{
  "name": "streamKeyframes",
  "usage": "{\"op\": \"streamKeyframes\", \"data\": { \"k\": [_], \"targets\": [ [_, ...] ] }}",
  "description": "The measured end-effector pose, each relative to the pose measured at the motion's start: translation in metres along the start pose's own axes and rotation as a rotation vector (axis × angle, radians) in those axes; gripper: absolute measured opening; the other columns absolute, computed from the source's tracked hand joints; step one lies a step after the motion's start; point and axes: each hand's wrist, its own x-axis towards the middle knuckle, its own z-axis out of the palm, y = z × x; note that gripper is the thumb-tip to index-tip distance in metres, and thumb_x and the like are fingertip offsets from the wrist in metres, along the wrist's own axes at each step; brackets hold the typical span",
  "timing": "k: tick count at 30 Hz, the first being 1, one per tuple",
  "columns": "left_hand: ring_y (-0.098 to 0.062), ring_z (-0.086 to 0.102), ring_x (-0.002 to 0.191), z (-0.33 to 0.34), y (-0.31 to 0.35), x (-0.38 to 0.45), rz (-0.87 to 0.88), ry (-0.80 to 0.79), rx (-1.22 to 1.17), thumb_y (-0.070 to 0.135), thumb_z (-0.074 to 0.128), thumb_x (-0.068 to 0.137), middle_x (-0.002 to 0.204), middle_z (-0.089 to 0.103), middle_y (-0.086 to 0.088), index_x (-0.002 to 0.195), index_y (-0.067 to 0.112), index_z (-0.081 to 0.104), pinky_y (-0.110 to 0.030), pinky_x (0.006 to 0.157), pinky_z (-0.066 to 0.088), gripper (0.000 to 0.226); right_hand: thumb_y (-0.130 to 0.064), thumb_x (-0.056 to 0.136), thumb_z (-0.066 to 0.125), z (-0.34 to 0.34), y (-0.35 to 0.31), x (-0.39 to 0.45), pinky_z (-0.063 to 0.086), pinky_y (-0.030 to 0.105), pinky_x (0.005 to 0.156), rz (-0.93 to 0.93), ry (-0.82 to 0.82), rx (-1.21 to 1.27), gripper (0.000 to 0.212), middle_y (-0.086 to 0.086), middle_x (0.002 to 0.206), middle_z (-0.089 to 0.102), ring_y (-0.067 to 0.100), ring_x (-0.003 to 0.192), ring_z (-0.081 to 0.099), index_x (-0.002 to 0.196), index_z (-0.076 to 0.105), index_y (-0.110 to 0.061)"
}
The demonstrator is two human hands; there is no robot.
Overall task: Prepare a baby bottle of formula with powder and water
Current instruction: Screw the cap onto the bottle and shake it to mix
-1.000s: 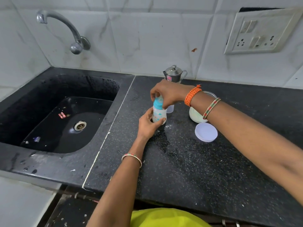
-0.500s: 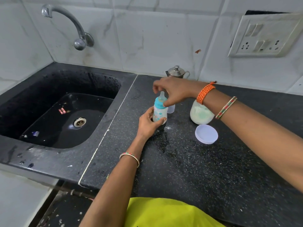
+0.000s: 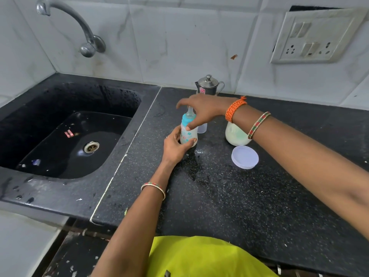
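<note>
Black speckled stone forms the counter on which everything stands, and the baby bottle is taken as the landmark. Nearest to the viewer, the left hand is wrapped round the lower body of the bottle from the sink side, fingers and thumb curled about it, so that the bottle is held upright on the stone. To the right of the bottle and a little nearer, a loose white lid lies flat, well apart from it. Further right of the bottle, a white jar of pale powder stands open. Above the bottle, the right hand is reached in from the right; its thumb is pressed on the blue collar, while the other fingers are spread over the teat and do not plainly close on it. The long axis of the bottle is vertical, directly beneath that hand. It is judged that the collar is being screwed tight, the right hand turning and the left resisting. Just behind the bottle a small clear cap is partly hidden. Farthest back, a steel pot stands against the tiled wall.
</note>
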Motion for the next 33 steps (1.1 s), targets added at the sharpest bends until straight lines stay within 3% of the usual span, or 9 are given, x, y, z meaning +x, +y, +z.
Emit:
{"op": "streamKeyframes", "data": {
  "k": [4,11,15,18,22,26,28,30,33],
  "targets": [
    [0.016,0.060,0.087,-0.001,0.000,-0.001,-0.004,0.001,0.009,0.011,0.077,0.076,0.103,0.063,0.015,0.123,0.016,0.055,-0.007,0.073,0.047,0.053,-0.035,0.077,0.073,0.001,0.001,0.007,0.055,0.041,0.080,-0.008,-0.006,0.031,0.045,0.005,0.109,0.057,0.024,0.086,0.063,0.117,0.061,-0.018],
    [0.009,0.060,0.093,-0.001,0.002,-0.001,0.002,0.007,0.023,0.014,0.078,0.075,0.107,0.063,0.011,0.125,0.015,0.055,-0.007,0.078,0.047,0.055,-0.009,0.071,0.075,-0.009,-0.001,0.004,0.046,0.026,0.074,-0.117,-0.002,0.028,0.037,-0.001,0.099,0.059,0.010,0.076,0.048,0.106,0.068,-0.018],
    [0.006,0.062,0.094,-0.001,0.000,-0.001,-0.001,0.007,0.018,0.013,0.078,0.075,0.110,0.065,0.008,0.124,0.014,0.055,-0.010,0.081,0.050,0.053,-0.041,0.077,0.071,0.000,-0.004,0.007,0.052,0.034,0.070,-0.019,0.073,-0.041,0.039,0.005,0.097,0.060,0.022,0.083,0.061,0.097,0.064,-0.008],
    [0.006,0.060,0.093,-0.001,0.003,-0.001,0.001,0.005,0.026,0.013,0.077,0.076,0.113,0.063,0.008,0.125,0.014,0.054,-0.004,0.078,0.046,0.054,-0.068,0.085,0.044,0.001,-0.010,0.003,0.037,0.029,0.053,0.090,0.131,-0.200,0.060,0.005,0.067,0.051,0.023,0.063,0.054,0.065,0.042,-0.012],
    [0.009,0.058,0.091,-0.001,0.004,-0.002,0.003,0.009,0.014,0.009,0.077,0.076,0.109,0.061,0.011,0.127,0.011,0.053,-0.002,0.075,0.043,0.057,-0.071,0.087,0.033,-0.014,-0.022,-0.003,0.031,0.031,0.061,0.158,0.326,-0.345,0.067,0.002,0.055,0.040,0.021,0.054,0.042,0.055,0.040,-0.013],
    [0.010,0.059,0.091,0.000,0.002,0.000,0.001,0.008,0.023,0.011,0.078,0.075,0.109,0.062,0.009,0.124,0.010,0.054,-0.005,0.076,0.047,0.055,-0.027,0.075,0.067,-0.021,-0.020,-0.001,0.046,0.034,0.071,-0.086,0.065,-0.047,0.015,0.003,0.089,0.056,0.025,0.089,0.057,0.085,0.062,-0.017],
    [0.011,0.059,0.092,0.000,0.000,0.000,0.003,0.008,0.021,0.011,0.078,0.075,0.108,0.063,0.009,0.125,0.010,0.054,-0.008,0.081,0.049,0.055,-0.012,0.073,0.067,-0.014,-0.018,0.001,0.050,0.041,0.079,-0.073,-0.134,0.020,0.035,0.009,0.109,0.053,0.027,0.096,0.054,0.106,0.060,-0.021],
    [0.012,0.059,0.091,-0.001,0.001,0.000,0.010,0.005,0.023,0.010,0.078,0.075,0.107,0.063,0.009,0.124,0.011,0.054,-0.007,0.079,0.048,0.054,-0.015,0.076,0.066,-0.005,-0.014,0.004,0.052,0.039,0.075,-0.009,-0.105,0.017,0.043,0.013,0.110,0.056,0.027,0.090,0.057,0.117,0.055,-0.020],
    [0.012,0.059,0.091,-0.001,0.002,0.000,0.020,0.002,0.019,0.011,0.078,0.075,0.109,0.062,0.009,0.125,0.011,0.054,-0.009,0.082,0.049,0.055,-0.055,0.090,0.050,0.005,-0.007,0.004,0.048,0.036,0.062,0.123,0.105,0.026,0.064,0.012,0.092,0.055,0.032,0.084,0.065,0.129,0.039,-0.006]
  ]
}}
